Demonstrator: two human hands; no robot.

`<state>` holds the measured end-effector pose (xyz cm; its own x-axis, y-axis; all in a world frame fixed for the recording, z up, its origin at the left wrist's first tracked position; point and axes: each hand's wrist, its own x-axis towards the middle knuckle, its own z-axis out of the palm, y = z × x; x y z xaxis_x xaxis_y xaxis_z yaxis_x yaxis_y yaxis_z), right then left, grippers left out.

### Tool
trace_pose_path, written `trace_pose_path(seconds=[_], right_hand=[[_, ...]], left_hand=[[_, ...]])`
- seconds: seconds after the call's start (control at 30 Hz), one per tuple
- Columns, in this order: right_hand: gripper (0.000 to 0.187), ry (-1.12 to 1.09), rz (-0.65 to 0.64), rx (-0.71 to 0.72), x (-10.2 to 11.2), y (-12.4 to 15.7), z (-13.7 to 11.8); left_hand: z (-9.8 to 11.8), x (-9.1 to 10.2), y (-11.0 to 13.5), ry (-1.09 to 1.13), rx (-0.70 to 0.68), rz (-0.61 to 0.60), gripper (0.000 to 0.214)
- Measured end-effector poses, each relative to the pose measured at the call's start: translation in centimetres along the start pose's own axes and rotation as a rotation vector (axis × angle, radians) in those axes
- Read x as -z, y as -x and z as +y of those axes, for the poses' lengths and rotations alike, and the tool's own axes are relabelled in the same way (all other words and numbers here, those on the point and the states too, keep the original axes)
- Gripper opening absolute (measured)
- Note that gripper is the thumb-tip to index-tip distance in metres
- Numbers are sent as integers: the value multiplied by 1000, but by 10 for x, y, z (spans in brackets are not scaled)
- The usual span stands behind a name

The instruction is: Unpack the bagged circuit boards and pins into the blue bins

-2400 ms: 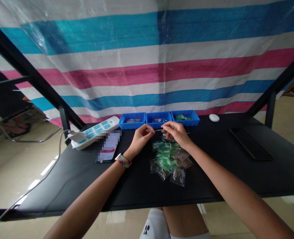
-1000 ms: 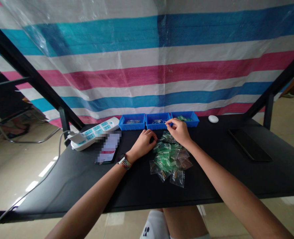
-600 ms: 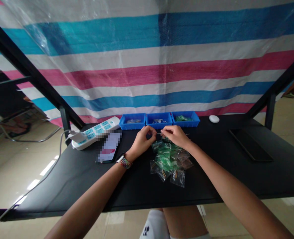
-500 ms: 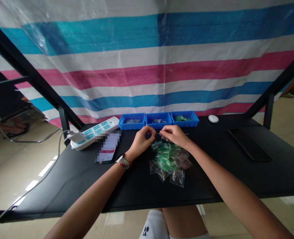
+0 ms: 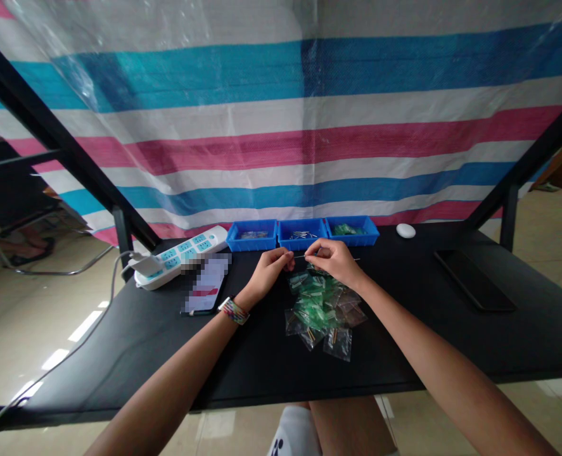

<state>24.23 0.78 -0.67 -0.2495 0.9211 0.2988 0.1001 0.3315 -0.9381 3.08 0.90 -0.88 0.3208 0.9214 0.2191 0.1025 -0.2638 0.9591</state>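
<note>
Both my hands meet over the black table, just in front of three blue trays. My left hand is pinched shut on something too small to name. My right hand pinches a thin metal pin whose tip points at the left fingers. Below the hands lies a heap of small clear and green plastic bags. The middle blue tray holds more thin metal pins, the left tray small clear pieces, the right tray green pieces.
A white power strip with a cable lies at the back left, a phone beside it. A dark tablet lies at the right and a small white round object at the back. A striped tarp hangs behind.
My right hand reached to the middle tray about a second ago, then came back with a thin pin to meet my left hand. Both hands now hold close together.
</note>
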Motion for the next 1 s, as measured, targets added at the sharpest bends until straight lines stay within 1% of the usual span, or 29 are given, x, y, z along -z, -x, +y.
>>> trace_pose_path(seconds=[0.2,0.33,0.5,0.63,0.73,0.87,1.0], right_hand=[[17,-7,-5,-15,0,0,2],[20,-58,-4,-42,0,-1,2],[29,-162,-19,-154,2,-3,2],[35,-247,-38,-270,4,-4,0],[35,-282,-33,-318,6,-2,-4],[37,-322,-53,-329,5,-1,-6],[34,-300,-29,-264,4,-2,-2]], left_hand=[[-1,-1,0,-14,8,23,41],[-1,-2,1,21,26,54,33],[-2,-2,1,72,4,85,25],[-2,-1,0,85,-29,95,24],[-2,-1,1,77,-37,104,23],[0,-2,1,78,-30,105,24],[1,-3,2,78,-24,80,28]])
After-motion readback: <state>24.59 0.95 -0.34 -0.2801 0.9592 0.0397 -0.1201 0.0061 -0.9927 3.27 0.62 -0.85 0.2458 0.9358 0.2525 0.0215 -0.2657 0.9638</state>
